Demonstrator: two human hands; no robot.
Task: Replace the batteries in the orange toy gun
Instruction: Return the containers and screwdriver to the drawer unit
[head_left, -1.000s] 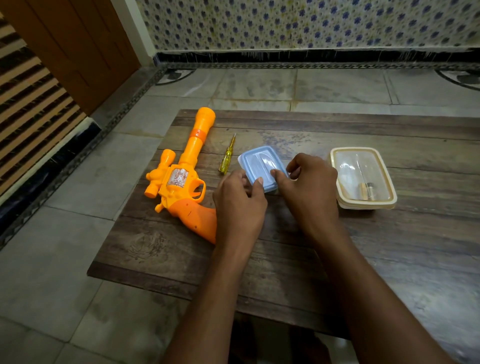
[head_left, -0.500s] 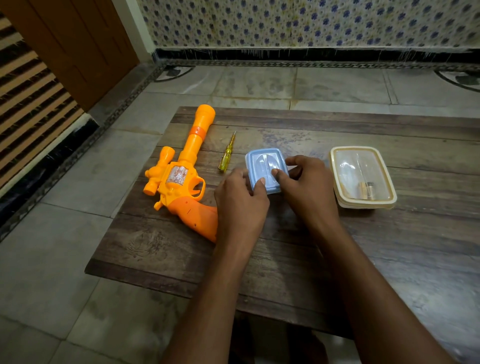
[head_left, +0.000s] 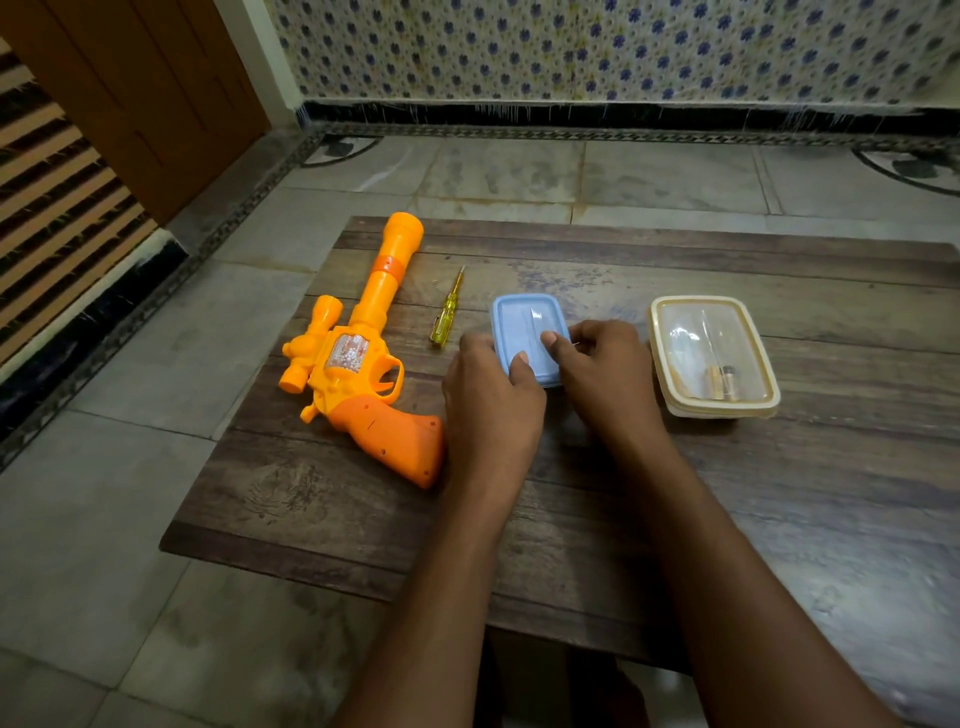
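Currently: both hands on the blue box (head_left: 522, 322); orange toy gun (head_left: 358, 364) left of centre frame.
Left hand (head_left: 488, 410) grips the box's near left edge, thumb tip on the lid. Right hand (head_left: 608, 374) presses its thumb on the lid, fingers curled at the box's right side. The gun lies flat on the table (head_left: 779, 493), muzzle toward upper frame, its handle just beside the back of the left hand, clear of all fingertips. A screwdriver (head_left: 447, 312) lies between barrel and box.
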